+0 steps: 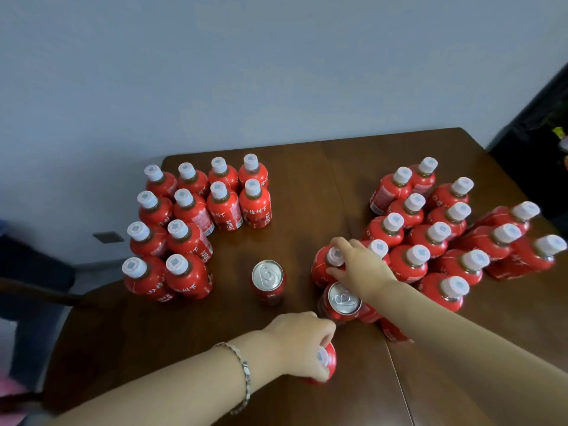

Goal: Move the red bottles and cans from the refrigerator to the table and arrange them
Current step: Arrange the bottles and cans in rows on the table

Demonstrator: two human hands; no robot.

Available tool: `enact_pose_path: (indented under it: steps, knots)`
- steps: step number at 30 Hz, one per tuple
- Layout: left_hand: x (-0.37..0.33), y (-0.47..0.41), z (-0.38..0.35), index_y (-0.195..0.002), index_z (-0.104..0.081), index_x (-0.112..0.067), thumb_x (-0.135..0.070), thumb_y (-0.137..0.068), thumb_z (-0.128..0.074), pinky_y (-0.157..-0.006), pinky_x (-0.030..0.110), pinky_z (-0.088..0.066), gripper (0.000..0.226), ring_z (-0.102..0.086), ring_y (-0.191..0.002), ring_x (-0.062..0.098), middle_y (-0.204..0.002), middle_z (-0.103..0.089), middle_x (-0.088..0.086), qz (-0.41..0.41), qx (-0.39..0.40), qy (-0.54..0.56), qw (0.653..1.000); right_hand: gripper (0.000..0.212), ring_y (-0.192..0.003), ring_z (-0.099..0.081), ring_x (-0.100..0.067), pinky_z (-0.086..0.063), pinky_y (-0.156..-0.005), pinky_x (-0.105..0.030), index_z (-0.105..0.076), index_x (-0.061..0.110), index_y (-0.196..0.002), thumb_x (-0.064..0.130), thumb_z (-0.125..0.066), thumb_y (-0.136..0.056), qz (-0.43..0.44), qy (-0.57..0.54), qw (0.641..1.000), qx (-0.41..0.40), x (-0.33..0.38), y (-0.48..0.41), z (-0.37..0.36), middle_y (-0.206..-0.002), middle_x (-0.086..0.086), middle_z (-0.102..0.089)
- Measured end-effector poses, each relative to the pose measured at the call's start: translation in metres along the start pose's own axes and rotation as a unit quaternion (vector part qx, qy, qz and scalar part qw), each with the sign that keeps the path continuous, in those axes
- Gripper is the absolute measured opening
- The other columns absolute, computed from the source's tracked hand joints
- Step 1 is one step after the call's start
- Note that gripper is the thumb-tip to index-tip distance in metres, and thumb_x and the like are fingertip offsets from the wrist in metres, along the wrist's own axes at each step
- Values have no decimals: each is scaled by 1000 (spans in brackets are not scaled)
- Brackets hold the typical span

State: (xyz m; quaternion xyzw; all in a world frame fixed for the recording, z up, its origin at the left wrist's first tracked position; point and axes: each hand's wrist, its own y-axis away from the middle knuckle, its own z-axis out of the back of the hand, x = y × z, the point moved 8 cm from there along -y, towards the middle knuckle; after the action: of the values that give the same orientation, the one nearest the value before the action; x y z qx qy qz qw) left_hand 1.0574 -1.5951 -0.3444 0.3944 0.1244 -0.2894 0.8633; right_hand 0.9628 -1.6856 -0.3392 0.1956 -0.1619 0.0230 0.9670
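Observation:
Several red bottles with white caps stand in rows on the left of the brown table (307,186), one of them a red bottle (223,205). A looser cluster (430,238) fills the right side. Between the groups stands a red can (268,281); a second can (343,301) is nearer me. My right hand (358,270) grips the white cap of a red bottle (323,265) at the cluster's left edge. My left hand (302,342) is closed over the top of another red bottle (326,362) near the table's front.
The table's back edge meets a grey wall. A dark chair (40,293) stands off the left edge, and dark furniture (534,142) fills the far right corner. Bare wood lies between the two groups and along the front left.

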Motion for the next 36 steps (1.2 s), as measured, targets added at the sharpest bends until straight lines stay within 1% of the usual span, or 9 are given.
enact_pose_path:
  steps: [4,8,13,18,22,25,29,31,36]
  knots:
    - [12,5,-5,-109,-51,-17,-30,-76,-71,-83,30,-46,41,-52,-103,21,-113,-51,2,59,-23,71,995,46,-109,-56,-31,-50,-83,-39,-34,17,-137,30,-49,-95,-23,19,999,-11,5,-2,-3,-125,-8,-47]
    - [29,20,9,-105,-59,-13,-27,-78,-66,-76,26,-47,31,-56,-96,16,-106,-57,1,113,-99,153,977,38,-109,-56,-33,-48,-82,-39,-39,13,-131,26,-47,-96,-58,11,998,-26,3,-3,-2,-123,-11,-47]
    - [58,60,50,-92,-60,-20,-32,-76,-65,-70,30,-55,21,-64,-86,17,-95,-62,0,167,-206,325,908,33,-106,-56,-37,-45,-83,-40,-43,8,-122,22,-49,-93,-96,-61,993,-37,5,-2,-3,-120,-16,-49]
    - [85,117,132,-83,-63,-19,-30,-76,-60,-64,25,-48,13,-59,-78,9,-80,-62,-6,155,-423,323,833,38,-102,-57,-33,-38,-73,-31,-42,11,-127,26,-52,-93,-67,-115,984,-118,31,-5,18,-122,-12,-47]
    - [115,126,159,-85,-61,-16,-26,-76,-62,-55,20,-40,13,-55,-70,8,-78,-61,-2,186,-504,284,795,33,-99,-57,-31,-44,-78,-34,-45,15,-122,27,-53,-92,-39,-157,978,-135,58,-19,24,-120,-10,-48]
    - [138,105,164,-88,-59,-10,-24,-77,-62,-51,22,-37,17,-56,-70,13,-81,-61,4,194,-500,227,813,33,-102,-56,-29,-47,-86,-37,-46,15,-122,26,-54,-92,-18,-179,976,-120,78,-35,22,-120,-9,-47]
    - [177,56,153,-87,-56,-5,-23,-78,-61,-55,27,-36,20,-58,-78,25,-90,-61,12,228,-421,175,860,36,-104,-55,-30,-45,-92,-38,-45,14,-124,25,-56,-91,-5,-189,981,-48,103,-62,-1,-120,-11,-46]
    - [190,36,146,-87,-52,-6,-24,-81,-59,-54,28,-32,20,-55,-79,25,-96,-58,13,252,-378,146,879,36,-103,-55,-29,-44,-90,-33,-46,13,-125,24,-55,-92,-10,-217,976,-25,110,-72,-14,-118,-11,-46]
    - [206,19,143,-108,-51,-3,-18,-89,-53,-69,33,-37,24,-52,-93,33,-106,-49,17,238,-338,30,910,41,-92,-49,-8,-37,-83,-18,-45,22,-131,24,-55,-91,9,-315,949,-26,117,-77,-26,-121,-4,-47]
